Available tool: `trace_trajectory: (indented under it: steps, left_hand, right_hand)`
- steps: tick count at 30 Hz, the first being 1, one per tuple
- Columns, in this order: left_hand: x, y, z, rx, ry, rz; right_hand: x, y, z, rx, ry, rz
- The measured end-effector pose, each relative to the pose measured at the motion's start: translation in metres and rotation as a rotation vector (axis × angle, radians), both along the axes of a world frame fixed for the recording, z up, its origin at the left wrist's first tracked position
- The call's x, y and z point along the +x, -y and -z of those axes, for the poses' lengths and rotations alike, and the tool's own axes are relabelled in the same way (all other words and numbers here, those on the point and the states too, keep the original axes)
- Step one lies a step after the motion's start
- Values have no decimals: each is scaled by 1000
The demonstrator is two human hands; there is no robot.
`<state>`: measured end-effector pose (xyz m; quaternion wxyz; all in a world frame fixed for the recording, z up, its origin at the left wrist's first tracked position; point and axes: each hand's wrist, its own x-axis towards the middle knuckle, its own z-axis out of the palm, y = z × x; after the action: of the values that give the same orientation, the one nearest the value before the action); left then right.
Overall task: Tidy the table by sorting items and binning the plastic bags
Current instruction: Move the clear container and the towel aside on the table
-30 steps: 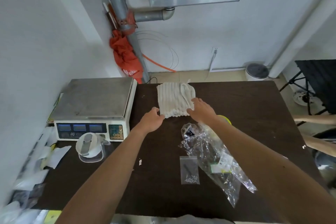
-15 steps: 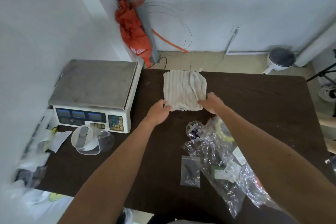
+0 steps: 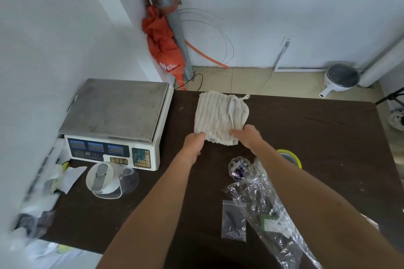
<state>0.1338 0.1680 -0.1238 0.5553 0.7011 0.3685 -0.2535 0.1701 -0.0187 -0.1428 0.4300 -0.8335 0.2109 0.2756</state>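
A folded, ribbed white cloth [image 3: 215, 116] lies flat on the dark table [image 3: 317, 137] near its far edge. My left hand [image 3: 194, 143] pinches the cloth's near left corner. My right hand [image 3: 248, 136] presses on its near right corner. Closer to me, under my right forearm, lies a crumpled clear plastic bag [image 3: 269, 218] with a green label. A small zip bag [image 3: 233, 221] holding screws lies flat beside it. A small clear packet with purple contents [image 3: 238, 169] sits just beyond them.
A white electronic scale [image 3: 113, 118] with a steel platform stands at the table's left. A clear lidded container [image 3: 107, 179] lies in front of it. Papers and wrappers [image 3: 61, 177] pile up along the left edge. A yellow tape roll [image 3: 290, 157] peeks out beyond my right arm.
The view tilted down and back up. Both hands stay on the cloth's near edge, and the cloth sits flat in the same place near the far edge.
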Motion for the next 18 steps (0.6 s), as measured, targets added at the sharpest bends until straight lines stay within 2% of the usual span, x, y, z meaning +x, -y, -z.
trace_trajectory:
  steps: [5, 10, 18]
  left_hand:
    - [-8, -12, 0, -14, 1, -20]
    - [-20, -18, -5, -105, -16, -42]
    - [-38, -25, -21, -304, 108, -222]
  right_hand:
    - [-7, -5, -3, 77, 3, 109]
    - [-15, -14, -19, 308, 39, 207]
    - [-35, -19, -50, 590, 30, 300]
